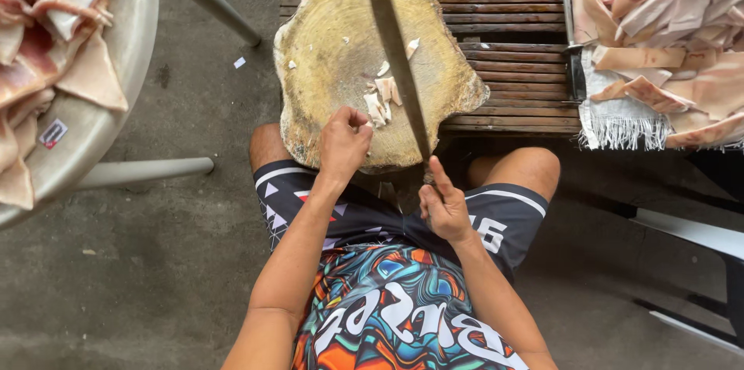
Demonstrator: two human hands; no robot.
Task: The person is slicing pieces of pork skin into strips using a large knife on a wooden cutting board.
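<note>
— Where are your hands?

— My left hand [343,140] rests on the near edge of the wooden chopping block [333,37], fingers curled in; it seems to pinch nothing, though my knuckles hide the tips. The small cut pieces of pork skin [382,99] lie just beyond those fingers, to their right.

— And the other?

— My right hand [444,206] is closed round the handle of the long knife [397,48], forefinger stretched along it. The blade stands over the block, just right of the pieces.
</note>
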